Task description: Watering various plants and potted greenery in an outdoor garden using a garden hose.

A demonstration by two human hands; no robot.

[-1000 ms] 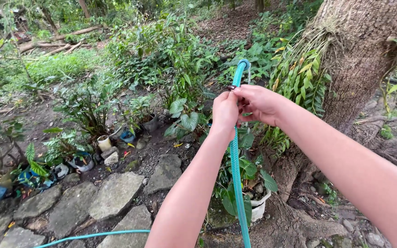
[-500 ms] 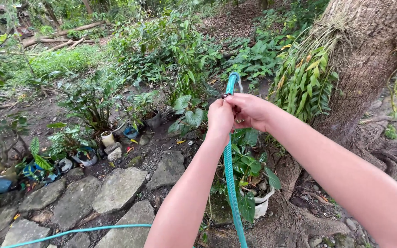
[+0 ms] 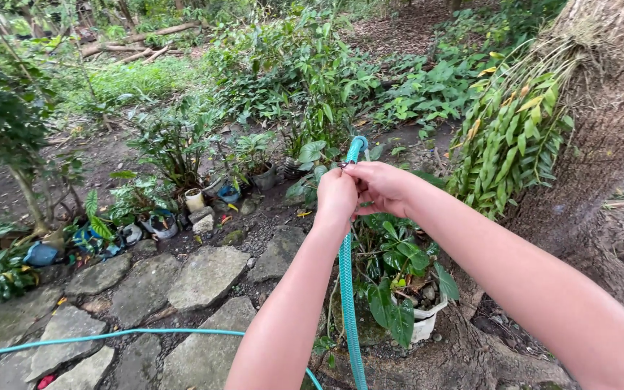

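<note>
I've got both hands up on the teal hose [image 3: 346,274] near its bent tip: left hand [image 3: 336,196] wrapped around it, right hand [image 3: 382,186] pinching a small dark clip there. Looks like I'm fiddling with the fitting; the next move needs steady fingers.

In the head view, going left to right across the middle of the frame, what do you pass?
Blue pot → small cream pot → left hand on the teal hose → right hand → hanging fern leaves → tree trunk.
</note>
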